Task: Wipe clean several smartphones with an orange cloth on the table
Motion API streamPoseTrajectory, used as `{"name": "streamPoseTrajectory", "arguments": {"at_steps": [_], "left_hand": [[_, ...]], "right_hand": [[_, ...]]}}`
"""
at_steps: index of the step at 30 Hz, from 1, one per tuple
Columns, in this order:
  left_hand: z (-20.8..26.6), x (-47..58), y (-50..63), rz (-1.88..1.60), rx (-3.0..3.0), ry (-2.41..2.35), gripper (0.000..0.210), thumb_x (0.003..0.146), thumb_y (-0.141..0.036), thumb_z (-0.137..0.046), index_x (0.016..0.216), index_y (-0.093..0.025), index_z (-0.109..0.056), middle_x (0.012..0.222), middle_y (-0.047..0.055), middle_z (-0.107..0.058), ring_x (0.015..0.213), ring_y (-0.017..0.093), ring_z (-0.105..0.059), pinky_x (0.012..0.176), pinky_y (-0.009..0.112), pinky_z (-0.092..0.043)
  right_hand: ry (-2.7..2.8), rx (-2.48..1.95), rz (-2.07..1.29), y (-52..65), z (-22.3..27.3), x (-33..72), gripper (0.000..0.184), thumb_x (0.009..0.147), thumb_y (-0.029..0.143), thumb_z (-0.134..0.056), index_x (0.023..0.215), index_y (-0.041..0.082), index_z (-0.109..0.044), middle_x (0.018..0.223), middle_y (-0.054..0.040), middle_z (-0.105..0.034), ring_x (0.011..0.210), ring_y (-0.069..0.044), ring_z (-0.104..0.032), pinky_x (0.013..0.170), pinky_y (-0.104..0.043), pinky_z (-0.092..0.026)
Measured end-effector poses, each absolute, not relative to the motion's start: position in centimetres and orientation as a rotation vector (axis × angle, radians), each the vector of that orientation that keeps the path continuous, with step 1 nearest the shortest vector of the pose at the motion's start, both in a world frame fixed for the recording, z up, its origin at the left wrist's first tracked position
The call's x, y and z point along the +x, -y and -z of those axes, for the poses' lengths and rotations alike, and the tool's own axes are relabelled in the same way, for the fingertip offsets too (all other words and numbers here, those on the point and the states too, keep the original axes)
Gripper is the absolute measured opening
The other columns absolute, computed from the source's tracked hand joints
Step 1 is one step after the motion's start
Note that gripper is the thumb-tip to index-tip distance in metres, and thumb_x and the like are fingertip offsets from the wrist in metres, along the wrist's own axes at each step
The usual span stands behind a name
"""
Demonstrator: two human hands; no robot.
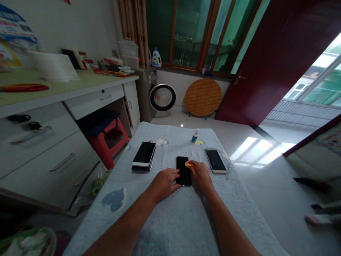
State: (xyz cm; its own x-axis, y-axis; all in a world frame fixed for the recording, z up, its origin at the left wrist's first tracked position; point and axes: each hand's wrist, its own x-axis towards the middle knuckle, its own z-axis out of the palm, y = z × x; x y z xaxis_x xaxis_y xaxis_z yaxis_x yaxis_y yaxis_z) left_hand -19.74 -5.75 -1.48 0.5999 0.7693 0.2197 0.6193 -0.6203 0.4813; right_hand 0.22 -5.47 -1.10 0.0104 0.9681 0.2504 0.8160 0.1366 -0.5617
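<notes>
A black smartphone [183, 177] lies screen up on the cloth-covered table in front of me. My left hand [166, 181] grips its left edge, the fingers higher up and the thumb near the lower corner. Pinched in my right hand [200, 174] is a small orange cloth [188, 164], pressed against the upper right of the screen. To the left, a white smartphone [144, 153] rests on top of another dark phone [141, 169]. A further white-framed smartphone [215, 160] lies to the right. Behind it stands a small spray bottle [195, 136].
A pale blue cloth [170, 220] covers the table. To the left are a red stool [113, 138] and a drawer desk [50, 142] holding a paper roll [53, 67]. Beyond are a washing machine with its door [163, 97] open, a round wooden tabletop [203, 97] and a dark red door [255, 64].
</notes>
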Motion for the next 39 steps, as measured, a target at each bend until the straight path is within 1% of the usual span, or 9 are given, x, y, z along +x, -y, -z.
{"name": "streamPoseTrajectory", "arguments": {"at_steps": [4,7,17,21,24,27,32,35,39], "left_hand": [[1.5,-19.7,5.8,-0.604,2.474,-1.119,0.038,0.072,-0.024,-0.076,0.108,-0.016,-0.069,0.122,0.012,-0.065,0.114,0.023,-0.06,0.103,0.037,-0.044],[1.4,-19.8,5.7,-0.614,2.467,-1.111,0.037,0.072,-0.023,-0.076,0.108,-0.017,-0.069,0.121,0.011,-0.066,0.113,0.024,-0.061,0.103,0.038,-0.044],[1.6,-19.9,5.7,-0.62,2.459,-1.103,0.033,0.075,-0.024,-0.074,0.107,-0.019,-0.069,0.121,0.01,-0.066,0.113,0.023,-0.06,0.101,0.038,-0.045],[1.5,-19.9,5.6,-0.631,2.422,-1.094,0.032,0.078,-0.023,-0.071,0.109,-0.019,-0.068,0.123,0.009,-0.064,0.114,0.022,-0.059,0.102,0.035,-0.044],[1.2,-20.0,5.7,-0.636,2.401,-1.066,0.03,0.08,-0.023,-0.069,0.11,-0.019,-0.067,0.122,0.006,-0.062,0.108,0.02,-0.06,0.098,0.03,-0.046],[0.8,-20.1,5.8,-0.614,2.411,-1.1,0.029,0.081,-0.026,-0.068,0.109,-0.021,-0.067,0.115,0.004,-0.059,0.101,0.019,-0.059,0.091,0.03,-0.047],[0.8,-20.0,6.0,-0.604,2.532,-1.264,0.033,0.077,-0.037,-0.073,0.107,-0.025,-0.07,0.094,0.004,-0.056,0.093,0.023,-0.052,0.082,0.035,-0.045],[1.0,-19.9,5.9,-0.572,2.565,-1.309,0.035,0.077,-0.042,-0.072,0.109,-0.027,-0.069,0.092,0.005,-0.057,0.091,0.023,-0.052,0.08,0.036,-0.042],[1.1,-20.0,5.9,-0.511,2.575,-1.299,0.034,0.082,-0.042,-0.067,0.112,-0.025,-0.068,0.09,0.006,-0.062,0.088,0.024,-0.056,0.079,0.037,-0.041]], "right_hand": [[1.84,-1.742,-0.29,5.4,1.6,0.1,0.029,0.089,0.023,-0.047,0.11,0.021,-0.066,0.104,-0.0047,-0.071,0.096,-0.02,-0.059,0.087,-0.029,-0.041],[1.862,-1.769,-0.258,5.2,1.5,-0.2,0.03,0.088,0.019,-0.046,0.112,0.02,-0.065,0.105,-0.0054,-0.071,0.098,-0.02,-0.059,0.087,-0.027,-0.04],[2.026,-1.807,-0.323,1.0,-0.7,-0.5,0.029,0.084,0.012,-0.046,0.102,0.018,-0.069,0.103,-0.0055,-0.071,0.095,-0.018,-0.061,0.088,-0.026,-0.038],[2.134,-1.794,-0.275,-0.6,-0.9,-1.1,0.032,0.082,0.009,-0.044,0.101,0.017,-0.069,0.102,-0.0061,-0.071,0.094,-0.018,-0.061,0.088,-0.027,-0.037],[2.231,-1.766,-0.265,-1.8,-0.8,-2.0,0.032,0.083,0.01,-0.044,0.1,0.018,-0.07,0.1,-0.0065,-0.072,0.091,-0.018,-0.06,0.088,-0.027,-0.036],[2.275,-1.737,-0.282,-2.7,-0.7,-3.1,0.03,0.085,0.012,-0.046,0.1,0.019,-0.071,0.099,-0.0065,-0.072,0.089,-0.018,-0.06,0.086,-0.027,-0.036],[2.352,-1.66,-0.302,-3.1,-0.7,-4.1,0.028,0.086,0.013,-0.048,0.1,0.021,-0.071,0.101,-0.0051,-0.071,0.09,-0.018,-0.058,0.086,-0.027,-0.036],[2.419,-1.576,-0.296,-2.8,-1.0,-4.1,0.027,0.087,0.013,-0.047,0.098,0.021,-0.071,0.102,-0.0044,-0.071,0.088,-0.017,-0.057,0.086,-0.027,-0.035],[2.524,-1.426,-0.319,-2.2,-1.4,-4.3,0.027,0.085,0.009,-0.048,0.088,0.021,-0.072,0.093,-0.0027,-0.072,0.085,-0.016,-0.055,0.083,-0.025,-0.035]]}}
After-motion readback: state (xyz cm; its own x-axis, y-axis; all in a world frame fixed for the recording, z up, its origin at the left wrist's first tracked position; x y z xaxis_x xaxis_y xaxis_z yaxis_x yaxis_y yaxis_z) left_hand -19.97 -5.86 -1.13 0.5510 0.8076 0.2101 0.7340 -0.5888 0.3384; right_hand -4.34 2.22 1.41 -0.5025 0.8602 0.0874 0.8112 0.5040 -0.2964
